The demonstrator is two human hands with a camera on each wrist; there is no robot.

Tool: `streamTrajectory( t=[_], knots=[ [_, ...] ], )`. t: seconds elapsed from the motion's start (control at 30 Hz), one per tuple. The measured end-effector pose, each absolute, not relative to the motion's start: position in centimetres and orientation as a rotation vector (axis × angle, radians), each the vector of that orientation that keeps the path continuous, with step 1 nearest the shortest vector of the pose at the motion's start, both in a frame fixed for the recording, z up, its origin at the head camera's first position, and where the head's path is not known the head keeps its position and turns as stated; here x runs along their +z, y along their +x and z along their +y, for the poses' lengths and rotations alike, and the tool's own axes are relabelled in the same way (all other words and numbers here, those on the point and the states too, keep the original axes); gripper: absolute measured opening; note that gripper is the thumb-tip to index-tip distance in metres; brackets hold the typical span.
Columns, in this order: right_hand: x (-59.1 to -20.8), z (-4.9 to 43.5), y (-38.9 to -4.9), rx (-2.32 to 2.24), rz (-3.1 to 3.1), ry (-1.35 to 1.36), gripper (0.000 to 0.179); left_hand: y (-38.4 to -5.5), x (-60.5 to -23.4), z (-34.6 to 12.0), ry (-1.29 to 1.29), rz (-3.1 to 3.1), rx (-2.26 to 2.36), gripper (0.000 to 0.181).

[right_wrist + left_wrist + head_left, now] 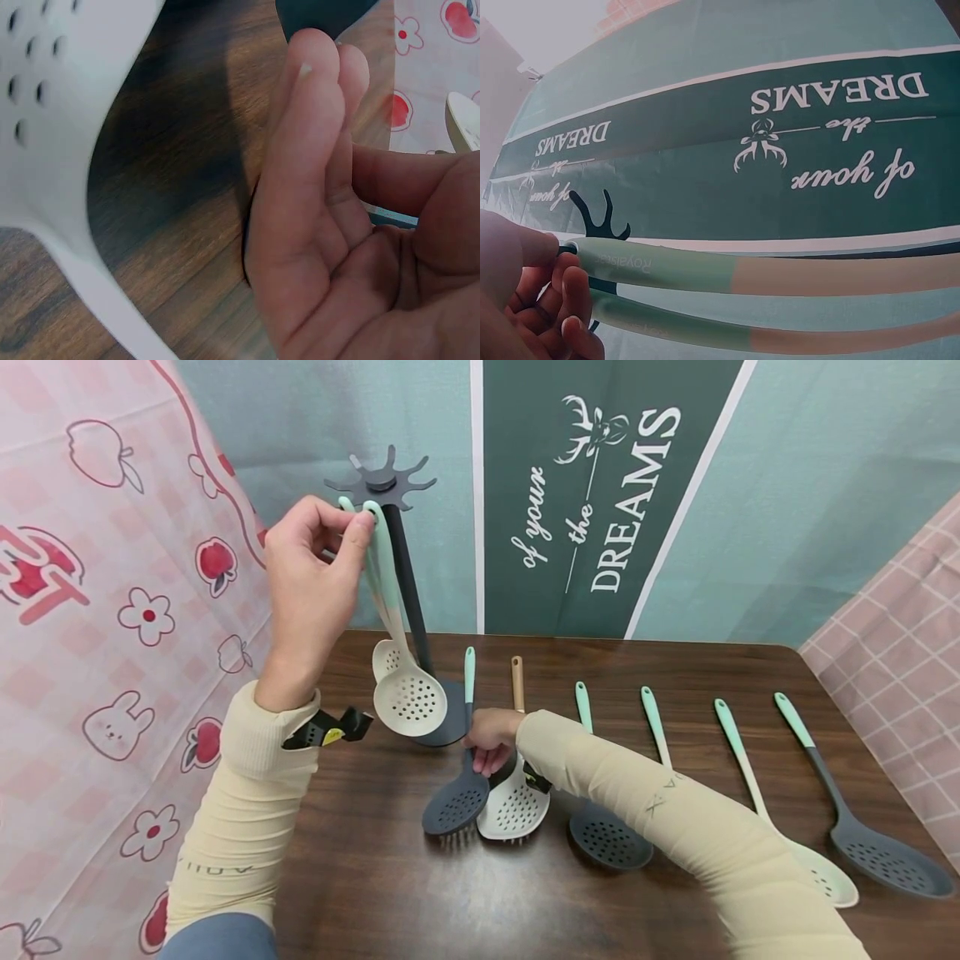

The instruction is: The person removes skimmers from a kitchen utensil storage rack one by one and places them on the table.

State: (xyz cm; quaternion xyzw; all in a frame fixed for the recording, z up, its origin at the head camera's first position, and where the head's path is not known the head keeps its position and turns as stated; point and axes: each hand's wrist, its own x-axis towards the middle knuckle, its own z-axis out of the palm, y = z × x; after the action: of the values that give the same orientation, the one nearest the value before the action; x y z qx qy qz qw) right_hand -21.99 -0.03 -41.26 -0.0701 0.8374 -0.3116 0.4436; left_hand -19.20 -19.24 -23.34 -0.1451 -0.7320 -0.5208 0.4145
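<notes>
My left hand pinches the mint handle end of a white skimmer, right by the hooks of the dark grey utensil stand. Its perforated bowl hangs down in front of the stand's round base. Behind it hangs a second white perforated utensil, also mint-handled; both handles run side by side in the left wrist view. Lower down, my right hand grips the handle of a dark grey skimmer, mint end pointing to the back. In the right wrist view my fingers curl round that handle, largely hiding it.
Just right of my right hand lies a white slotted utensil with a wooden handle. Farther right, several mint-handled utensils lie in a row, including a grey skimmer and a grey slotted turner. A printed curtain stands behind the table.
</notes>
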Motion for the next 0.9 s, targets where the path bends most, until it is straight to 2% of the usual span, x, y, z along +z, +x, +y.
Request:
streamTrajectory(
  t=[0.53, 0.9],
  knots=[
    [-42.0, -0.9, -22.9, -0.74, 1.978, -0.078, 0.036, -19.2, -23.2, -19.1, -0.35, -1.836, -1.303, 0.019],
    [-43.0, -1.2, -22.4, -0.681, 1.989, -0.133, 0.042, -19.1, -23.3, -19.1, -0.354, -1.849, -1.296, 0.021]
  ],
)
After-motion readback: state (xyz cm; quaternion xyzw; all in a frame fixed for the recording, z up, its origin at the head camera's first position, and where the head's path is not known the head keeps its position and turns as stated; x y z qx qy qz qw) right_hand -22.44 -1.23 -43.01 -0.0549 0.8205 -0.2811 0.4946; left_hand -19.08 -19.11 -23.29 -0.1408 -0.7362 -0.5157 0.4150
